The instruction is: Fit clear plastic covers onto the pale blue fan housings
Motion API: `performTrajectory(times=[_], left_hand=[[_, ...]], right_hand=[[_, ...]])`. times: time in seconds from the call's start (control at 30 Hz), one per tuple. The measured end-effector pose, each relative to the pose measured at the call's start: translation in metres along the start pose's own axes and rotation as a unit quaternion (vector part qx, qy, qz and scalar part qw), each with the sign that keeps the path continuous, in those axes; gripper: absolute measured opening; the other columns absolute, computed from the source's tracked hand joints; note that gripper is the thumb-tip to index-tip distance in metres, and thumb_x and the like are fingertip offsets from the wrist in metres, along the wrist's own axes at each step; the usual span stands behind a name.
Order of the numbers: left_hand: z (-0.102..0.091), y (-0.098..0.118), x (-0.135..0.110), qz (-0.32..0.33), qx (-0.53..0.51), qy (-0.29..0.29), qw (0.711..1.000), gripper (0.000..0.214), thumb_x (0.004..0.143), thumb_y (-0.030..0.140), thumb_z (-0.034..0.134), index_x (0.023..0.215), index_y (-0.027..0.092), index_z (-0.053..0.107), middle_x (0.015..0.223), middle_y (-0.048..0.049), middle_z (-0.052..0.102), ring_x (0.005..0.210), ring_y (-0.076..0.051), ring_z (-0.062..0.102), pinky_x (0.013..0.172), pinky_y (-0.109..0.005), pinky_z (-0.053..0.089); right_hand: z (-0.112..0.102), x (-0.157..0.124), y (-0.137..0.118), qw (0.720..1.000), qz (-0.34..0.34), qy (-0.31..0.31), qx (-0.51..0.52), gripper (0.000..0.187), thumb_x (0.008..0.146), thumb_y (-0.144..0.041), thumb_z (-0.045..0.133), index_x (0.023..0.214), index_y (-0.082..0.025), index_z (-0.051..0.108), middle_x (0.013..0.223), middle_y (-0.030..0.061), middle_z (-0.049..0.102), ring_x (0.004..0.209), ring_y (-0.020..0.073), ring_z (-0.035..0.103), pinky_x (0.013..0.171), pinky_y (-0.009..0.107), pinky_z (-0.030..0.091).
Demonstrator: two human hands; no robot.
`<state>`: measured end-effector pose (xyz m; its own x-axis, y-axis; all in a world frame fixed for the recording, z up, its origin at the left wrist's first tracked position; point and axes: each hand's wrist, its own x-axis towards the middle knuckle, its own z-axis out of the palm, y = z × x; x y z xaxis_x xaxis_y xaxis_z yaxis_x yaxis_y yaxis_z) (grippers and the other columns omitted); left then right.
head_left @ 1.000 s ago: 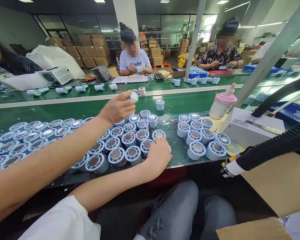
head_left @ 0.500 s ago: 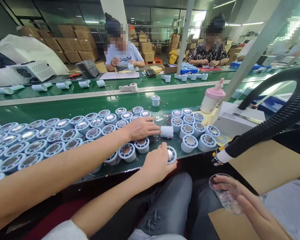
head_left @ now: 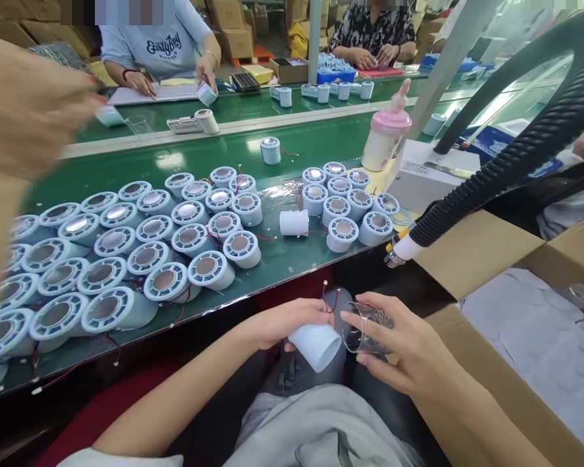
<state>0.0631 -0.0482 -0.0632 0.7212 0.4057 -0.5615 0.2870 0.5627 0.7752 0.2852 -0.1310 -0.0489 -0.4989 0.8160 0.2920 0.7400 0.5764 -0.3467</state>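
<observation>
Over my lap, my left hand (head_left: pixel 302 319) is closed round a light blue plastic housing (head_left: pixel 317 347), a short cylinder with its hollow end tilted down and toward me. Thin red and dark wires with a white plug (head_left: pixel 325 285) rise beside it. My right hand (head_left: pixel 394 334) grips a clear plastic cup (head_left: pixel 363 329) lying sideways, its mouth turned toward the housing. Cup and housing are close together; whether they touch, I cannot tell. On the bench edge, a similar housing (head_left: pixel 294 223) lies on its side.
Rows of upright blue housings (head_left: pixel 156 227) with round metal discs stand left; a smaller group (head_left: pixel 340 207) stands right. A co-worker's blurred arm (head_left: pixel 24 117) reaches in from the left. A black ribbed hose (head_left: pixel 506 155) arches over an open carton (head_left: pixel 511 363). A pink-lidded bottle (head_left: pixel 387 133) stands behind.
My left hand has drawn the housing off the bench edge to my lap and turned it. My right hand has brought the cup up beside it. The co-worker's arm has swung left.
</observation>
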Motion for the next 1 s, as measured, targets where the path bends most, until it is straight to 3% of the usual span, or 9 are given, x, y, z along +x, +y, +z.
performTrajectory(times=[0.1, 0.23, 0.3, 0.43, 0.57, 0.67, 0.77, 0.93, 1.0], left_hand=[[0.000, 0.006, -0.003, -0.017, 0.127, -0.018, 0.992, 0.027, 0.077, 0.040, 0.066, 0.094, 0.018, 0.067, 0.072, 0.0009, 0.056, 0.054, -0.011, 0.049, 0.036, -0.016, 0.032], [0.009, 0.015, -0.011, 0.093, 0.368, 0.021, 0.925, 0.020, 0.083, 0.034, 0.062, 0.096, 0.021, 0.070, 0.087, -0.0017, 0.061, 0.080, -0.018, 0.058, 0.070, -0.026, 0.046], [0.014, 0.017, -0.016, 0.130, 0.409, 0.081, 0.900, 0.021, 0.085, 0.034, 0.060, 0.101, 0.023, 0.069, 0.097, -0.0031, 0.061, 0.090, -0.021, 0.059, 0.080, -0.030, 0.046], [0.016, 0.012, -0.021, 0.186, 0.374, 0.163, 0.894, 0.028, 0.083, 0.036, 0.066, 0.107, 0.022, 0.065, 0.104, -0.0045, 0.060, 0.095, -0.021, 0.058, 0.085, -0.032, 0.046], [0.009, -0.002, -0.016, 0.263, 0.323, 0.175, 0.892, 0.061, 0.065, 0.047, 0.083, 0.117, 0.023, 0.063, 0.105, -0.0044, 0.058, 0.094, -0.021, 0.058, 0.088, -0.034, 0.047], [0.002, -0.012, -0.010, 0.285, 0.331, 0.154, 0.886, 0.067, 0.058, 0.048, 0.086, 0.119, 0.027, 0.066, 0.107, -0.0058, 0.055, 0.101, -0.024, 0.057, 0.091, -0.038, 0.048], [-0.003, -0.017, -0.006, 0.290, 0.335, 0.126, 0.887, 0.069, 0.055, 0.042, 0.089, 0.119, 0.028, 0.067, 0.126, -0.0099, 0.051, 0.119, -0.029, 0.052, 0.102, -0.044, 0.043], [0.000, -0.018, -0.005, 0.267, 0.242, 0.060, 0.931, 0.071, 0.064, 0.032, 0.085, 0.130, 0.027, 0.058, 0.130, -0.0102, 0.059, 0.120, -0.030, 0.056, 0.099, -0.043, 0.047], [0.004, -0.018, -0.006, 0.243, 0.180, 0.057, 0.952, 0.069, 0.069, 0.028, 0.082, 0.131, 0.024, 0.054, 0.128, -0.0105, 0.059, 0.115, -0.028, 0.059, 0.092, -0.039, 0.052]], right_hand=[[0.007, 0.007, -0.005, 0.997, -0.011, -0.027, -0.071, 0.047, 0.084, -0.020, 0.060, 0.131, -0.028, 0.059, 0.134, 0.0153, 0.054, 0.104, 0.0328, 0.057, 0.075, 0.045, 0.056], [0.018, 0.015, -0.008, 0.993, 0.043, -0.038, -0.099, 0.035, 0.082, -0.016, 0.060, 0.117, -0.021, 0.066, 0.133, 0.0163, 0.057, 0.098, 0.0336, 0.059, 0.068, 0.044, 0.056], [0.020, 0.016, -0.006, 0.994, 0.083, -0.053, -0.053, 0.024, 0.082, -0.014, 0.061, 0.104, -0.019, 0.068, 0.131, 0.0147, 0.058, 0.102, 0.0324, 0.059, 0.072, 0.043, 0.056], [0.018, 0.015, -0.001, 0.979, 0.142, -0.075, 0.128, 0.007, 0.079, -0.015, 0.068, 0.079, -0.021, 0.065, 0.127, 0.0081, 0.059, 0.110, 0.0276, 0.059, 0.084, 0.040, 0.054], [0.015, 0.015, -0.003, 0.937, 0.184, -0.036, 0.294, 0.018, 0.091, -0.029, 0.059, 0.076, -0.022, 0.066, 0.117, 0.0064, 0.061, 0.110, 0.0229, 0.059, 0.092, 0.036, 0.048], [0.015, 0.014, -0.005, 0.905, 0.243, -0.008, 0.348, 0.025, 0.091, -0.031, 0.057, 0.071, -0.020, 0.067, 0.112, 0.0082, 0.061, 0.101, 0.0224, 0.062, 0.081, 0.033, 0.050], [0.016, 0.012, -0.003, 0.840, 0.325, 0.011, 0.435, 0.028, 0.085, -0.036, 0.065, 0.063, -0.018, 0.067, 0.105, 0.0089, 0.062, 0.093, 0.0219, 0.063, 0.069, 0.029, 0.051], [0.017, 0.012, 0.003, 0.728, 0.397, 0.058, 0.556, 0.028, 0.075, -0.040, 0.076, 0.057, -0.020, 0.071, 0.104, 0.0085, 0.068, 0.097, 0.0239, 0.065, 0.069, 0.027, 0.055], [0.018, 0.011, 0.005, 0.721, 0.376, 0.065, 0.578, 0.022, 0.076, -0.040, 0.077, 0.062, -0.023, 0.075, 0.106, 0.0079, 0.070, 0.100, 0.0245, 0.066, 0.072, 0.028, 0.057]])
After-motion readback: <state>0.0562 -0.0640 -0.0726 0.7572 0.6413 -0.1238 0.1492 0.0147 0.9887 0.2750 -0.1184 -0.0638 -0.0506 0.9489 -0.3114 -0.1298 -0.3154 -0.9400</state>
